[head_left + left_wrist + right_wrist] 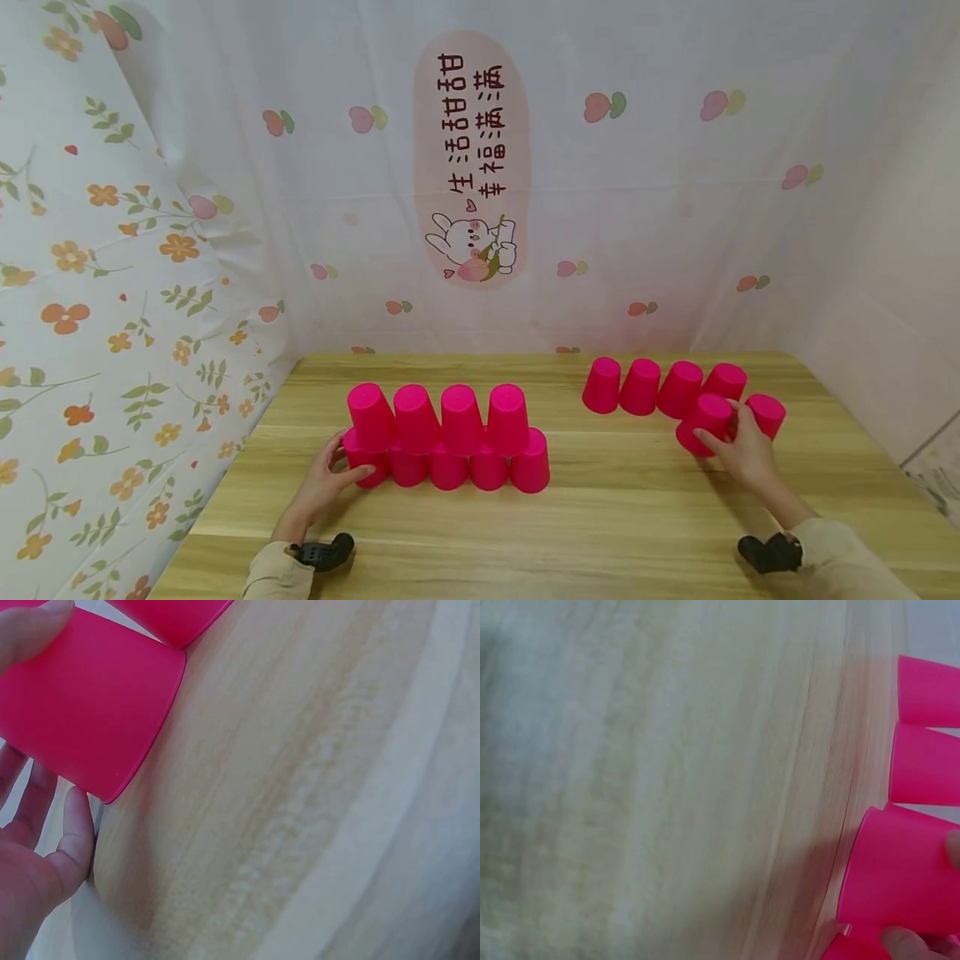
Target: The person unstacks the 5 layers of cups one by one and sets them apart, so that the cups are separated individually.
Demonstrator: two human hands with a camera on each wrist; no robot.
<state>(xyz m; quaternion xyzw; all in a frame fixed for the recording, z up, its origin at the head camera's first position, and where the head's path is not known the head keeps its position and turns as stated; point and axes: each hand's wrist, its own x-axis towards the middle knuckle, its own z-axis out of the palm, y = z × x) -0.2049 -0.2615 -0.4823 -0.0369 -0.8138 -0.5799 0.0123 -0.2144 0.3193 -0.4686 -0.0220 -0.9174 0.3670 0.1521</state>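
Observation:
Upside-down pink cups stand in two tiers at the left, several upper cups (pixel 416 419) resting across the gaps of a bottom row (pixel 489 470). My left hand (pixel 322 483) holds the leftmost bottom cup (pixel 358 457), thumb on its front and fingers round its far side. In the left wrist view that cup (pixel 97 712) has its rim down by the wood. At the right, my right hand (pixel 744 450) grips another upside-down pink cup (pixel 702 425) between thumb and fingers. The right wrist view shows this cup (pixel 900 870) overlapping its neighbours, with fingertips (pixel 904 943) at its side.
Behind the held right cup, several more upside-down pink cups (pixel 640 387) form a row, and one cup (pixel 767 414) stands just right of it. A wooden table (pixel 487 550) carries everything. Printed curtains (pixel 675 208) hang along its back and sides.

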